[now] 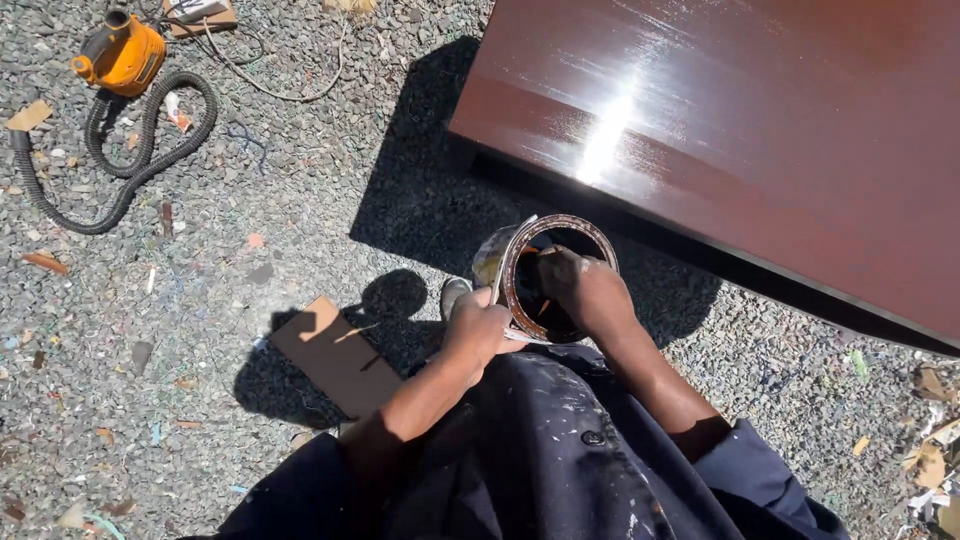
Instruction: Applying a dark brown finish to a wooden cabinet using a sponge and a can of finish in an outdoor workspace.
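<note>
My left hand (476, 330) grips the rim and side of a round paint can (515, 262) held in front of my waist. The can holds dark brown liquid. My right hand (585, 290) reaches down inside the can, its fingers closed on something small that I cannot make out. A glossy dark red-brown panel (760, 130) lies just beyond the can, freshly coated and shining in the sun. I wear a dark, paint-spattered overall (560, 450).
Gravel ground surrounds me. An orange blower (122, 55) with a black corrugated hose (120, 170) lies at the far left. A brown cardboard piece (335, 355) rests by my left side. Paper scraps (930, 450) litter the right edge.
</note>
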